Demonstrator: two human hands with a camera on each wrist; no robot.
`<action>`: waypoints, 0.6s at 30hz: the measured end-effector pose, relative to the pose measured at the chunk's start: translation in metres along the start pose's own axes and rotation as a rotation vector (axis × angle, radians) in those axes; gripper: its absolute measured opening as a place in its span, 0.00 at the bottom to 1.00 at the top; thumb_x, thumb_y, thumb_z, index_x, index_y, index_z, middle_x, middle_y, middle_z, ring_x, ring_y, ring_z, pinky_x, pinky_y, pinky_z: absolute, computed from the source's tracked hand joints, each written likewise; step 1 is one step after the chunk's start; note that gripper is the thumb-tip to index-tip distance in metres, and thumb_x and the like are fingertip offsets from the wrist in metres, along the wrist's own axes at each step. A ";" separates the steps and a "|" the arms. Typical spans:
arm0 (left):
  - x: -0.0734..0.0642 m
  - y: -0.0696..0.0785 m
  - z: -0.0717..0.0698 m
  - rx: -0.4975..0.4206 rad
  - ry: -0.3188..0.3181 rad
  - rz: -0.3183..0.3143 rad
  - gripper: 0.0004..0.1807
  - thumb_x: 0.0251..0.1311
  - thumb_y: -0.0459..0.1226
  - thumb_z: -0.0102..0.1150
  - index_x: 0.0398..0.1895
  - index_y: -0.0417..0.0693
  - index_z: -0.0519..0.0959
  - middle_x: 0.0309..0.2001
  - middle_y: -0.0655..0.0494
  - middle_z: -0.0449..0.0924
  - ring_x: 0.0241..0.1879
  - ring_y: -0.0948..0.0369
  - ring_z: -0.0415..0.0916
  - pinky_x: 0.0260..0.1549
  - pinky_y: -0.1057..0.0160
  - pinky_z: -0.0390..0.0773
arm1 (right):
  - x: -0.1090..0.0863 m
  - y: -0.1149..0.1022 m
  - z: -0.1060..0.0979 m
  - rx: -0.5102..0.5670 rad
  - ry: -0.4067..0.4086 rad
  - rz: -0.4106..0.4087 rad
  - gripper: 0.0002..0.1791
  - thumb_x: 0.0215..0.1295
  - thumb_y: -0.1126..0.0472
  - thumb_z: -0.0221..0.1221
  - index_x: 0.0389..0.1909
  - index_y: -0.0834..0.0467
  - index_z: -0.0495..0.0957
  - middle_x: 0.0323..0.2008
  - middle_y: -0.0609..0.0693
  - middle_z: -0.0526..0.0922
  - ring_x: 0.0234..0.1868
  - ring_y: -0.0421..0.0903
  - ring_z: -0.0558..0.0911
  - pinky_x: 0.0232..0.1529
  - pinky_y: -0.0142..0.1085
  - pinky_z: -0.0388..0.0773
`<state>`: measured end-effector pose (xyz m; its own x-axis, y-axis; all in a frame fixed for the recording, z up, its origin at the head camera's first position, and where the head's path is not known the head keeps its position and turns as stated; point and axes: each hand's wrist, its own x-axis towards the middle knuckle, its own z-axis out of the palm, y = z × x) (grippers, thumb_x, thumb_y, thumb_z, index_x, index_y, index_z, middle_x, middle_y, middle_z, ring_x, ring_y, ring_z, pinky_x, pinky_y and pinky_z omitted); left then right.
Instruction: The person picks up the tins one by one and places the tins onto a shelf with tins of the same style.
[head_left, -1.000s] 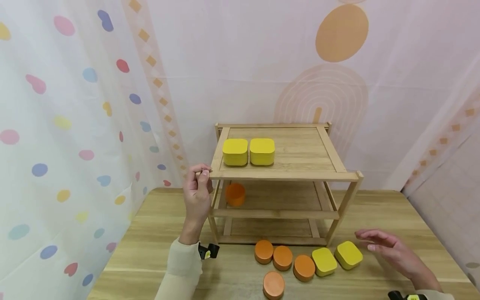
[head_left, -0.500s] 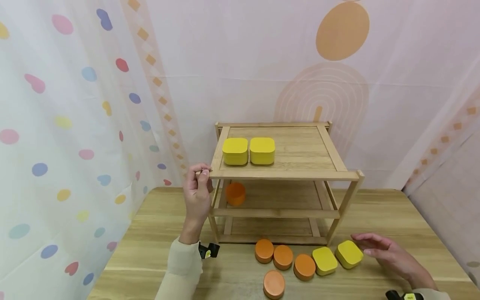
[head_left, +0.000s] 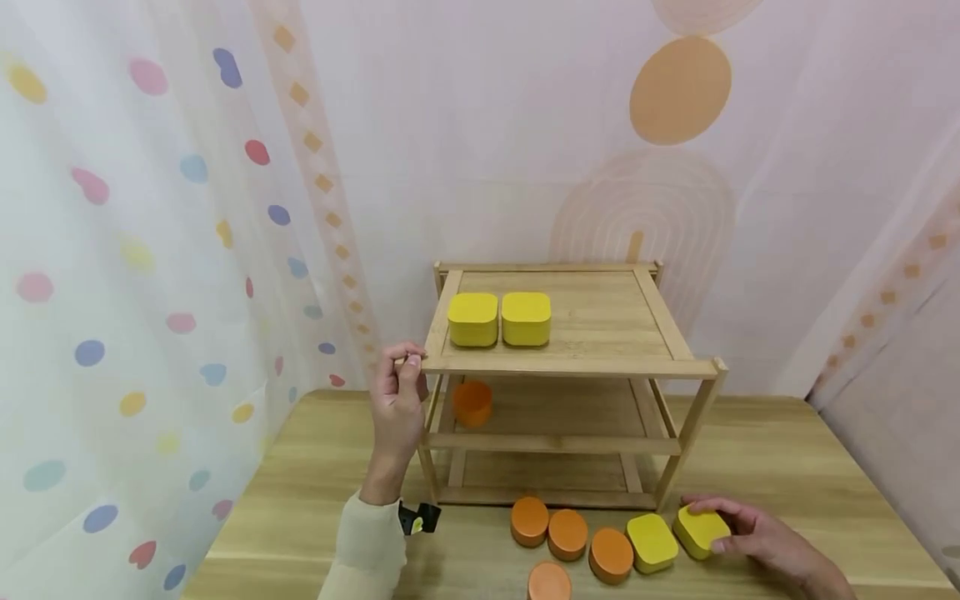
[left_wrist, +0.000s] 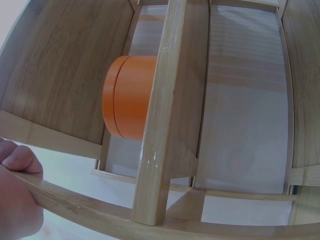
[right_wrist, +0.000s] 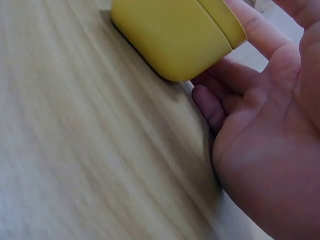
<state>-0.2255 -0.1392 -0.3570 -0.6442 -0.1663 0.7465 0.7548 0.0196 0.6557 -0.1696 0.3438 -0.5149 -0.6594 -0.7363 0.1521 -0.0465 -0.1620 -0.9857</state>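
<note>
Head: the right hand (head_left: 761, 531) had just closed round the rightmost yellow rounded-square box (head_left: 696, 530), toward the right edge of the wooden table (head_left: 813, 467); left wrist: the left hand (left_wrist: 17, 210) gripped the wooden rack (left_wrist: 80, 207) front-left; right wrist: box held, seemingly unlifted.

Wooden table (head_left: 315, 467), rack (head_left: 562, 367), yellow boxes (head_left: 651, 543), orange containers (head_left: 567, 535)

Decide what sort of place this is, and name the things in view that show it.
Probably a curtained-off tabletop set-up, perhaps for filming or practice: printed fabric hangs behind and beside a wood-grain table, and a wooden rack on it bears yellow containers.
</note>
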 end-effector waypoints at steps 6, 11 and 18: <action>-0.006 -0.004 0.000 0.007 0.000 -0.011 0.09 0.74 0.31 0.41 0.42 0.31 0.69 0.17 0.59 0.58 0.15 0.63 0.54 0.15 0.65 0.56 | -0.006 0.003 0.000 0.026 -0.039 0.028 0.25 0.70 0.79 0.44 0.67 0.69 0.64 0.70 0.37 0.67 0.67 0.31 0.67 0.62 0.27 0.69; -0.004 -0.005 0.001 -0.005 0.000 -0.013 0.09 0.74 0.32 0.42 0.43 0.31 0.69 0.17 0.59 0.58 0.16 0.63 0.55 0.16 0.65 0.57 | -0.008 0.001 -0.001 0.024 -0.020 0.072 0.26 0.70 0.78 0.46 0.68 0.65 0.65 0.68 0.34 0.69 0.63 0.34 0.72 0.59 0.29 0.71; -0.002 -0.003 -0.001 -0.009 -0.002 -0.006 0.09 0.75 0.32 0.42 0.42 0.31 0.69 0.17 0.59 0.57 0.15 0.63 0.53 0.15 0.66 0.56 | -0.006 0.001 -0.001 -0.015 0.014 0.097 0.25 0.69 0.77 0.48 0.67 0.65 0.67 0.65 0.31 0.71 0.61 0.32 0.72 0.57 0.29 0.73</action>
<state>-0.2266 -0.1395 -0.3604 -0.6493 -0.1648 0.7425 0.7517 0.0094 0.6595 -0.1661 0.3483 -0.5168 -0.6716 -0.7389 0.0553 0.0065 -0.0805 -0.9967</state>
